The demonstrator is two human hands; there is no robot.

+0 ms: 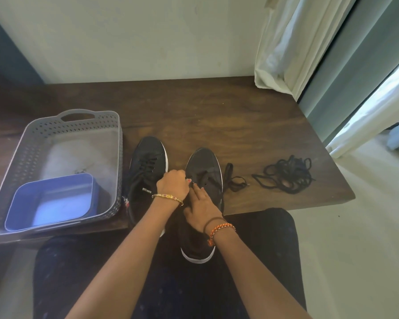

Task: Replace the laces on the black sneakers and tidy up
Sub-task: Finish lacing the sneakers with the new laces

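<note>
Two black sneakers with white soles stand side by side at the table's near edge. The left sneaker (pixel 148 171) is laced. The right sneaker (pixel 204 166) overhangs the edge toward my lap, with only its upper eyelets threaded. My left hand (pixel 172 184) is closed at the right sneaker's left eyelet row, pinching a black lace. My right hand (pixel 199 209) rests on the shoe's tongue area, with fingertips at the same lace by the eyelets. A loose end of the lace (pixel 233 180) trails onto the table right of the shoe. A tangled pile of black laces (pixel 287 174) lies further right.
A grey perforated basket (pixel 32 143) sits on the left of the dark wooden table (pixel 217 111), with a blue plastic tub (pixel 48 201) inside it. A white curtain (pixel 286 42) hangs at the back right. The table's right edge drops to the pale floor.
</note>
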